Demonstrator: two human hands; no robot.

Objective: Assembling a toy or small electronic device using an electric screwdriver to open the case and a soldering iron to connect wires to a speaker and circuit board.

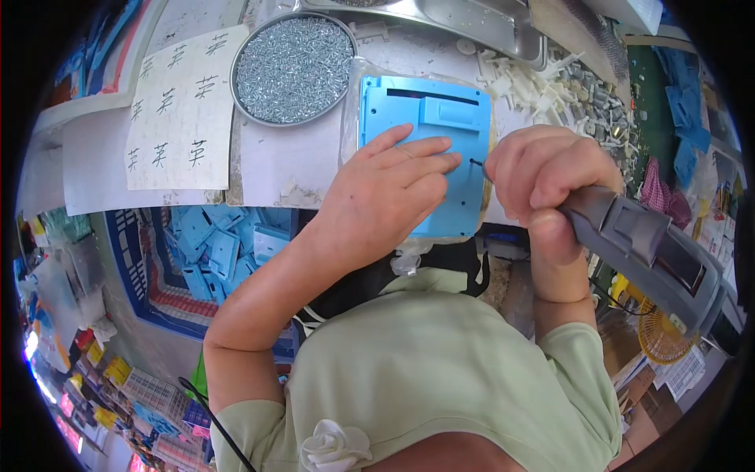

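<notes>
A light blue plastic panel (429, 118) lies flat on the bench in front of me. My left hand (385, 193) rests on it with fingers spread, pressing it down; the fingertips sit close to a small dark screw (475, 163) at the panel's right side. My right hand (543, 177) is wrapped around a grey electric screwdriver (653, 252), whose tip points left at that screw. The screwdriver's bit is mostly hidden behind my right fingers.
A round metal tray (292, 69) full of small silver screws stands at the back left. White paper with handwritten marks (181, 110) lies beside it. White plastic parts (543, 82) pile at the back right. Below the bench a blue crate (126, 259) holds more blue panels.
</notes>
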